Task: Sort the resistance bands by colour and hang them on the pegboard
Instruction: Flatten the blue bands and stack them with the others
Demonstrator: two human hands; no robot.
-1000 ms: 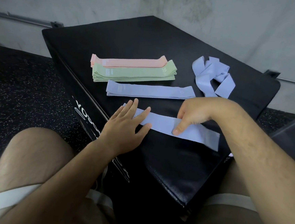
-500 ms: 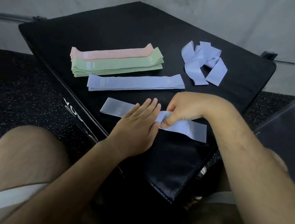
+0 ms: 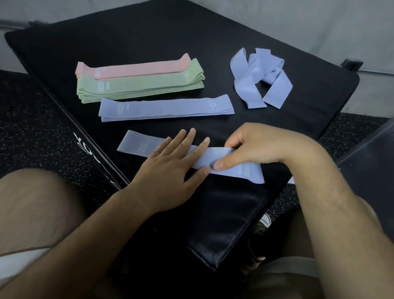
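Box [image 3: 168, 27], black and padded, carries everything: a green stack [image 3: 139, 84] with pink bands [image 3: 136, 69] against its far side, a flat blue pile [image 3: 166, 109] just in front, and a loose blue tangle [image 3: 257, 78] off to the right. Nearest the person lies one blue band [image 3: 134, 145], its right end at the box's near edge. The left hand [image 3: 168, 168] lies flat on the band's middle, fingers straight, pinning it. The right hand [image 3: 250, 149] pinches it alongside, between thumb and curled fingers. I'd say sorting is in hand, with this band being smoothed. Next it wants lifting and laying square on the blue pile without nudging the stacks. Bare box separates band and pile, and the near corner drops away close by. A perforated panel [image 3: 393, 154] at right may be the pegboard.
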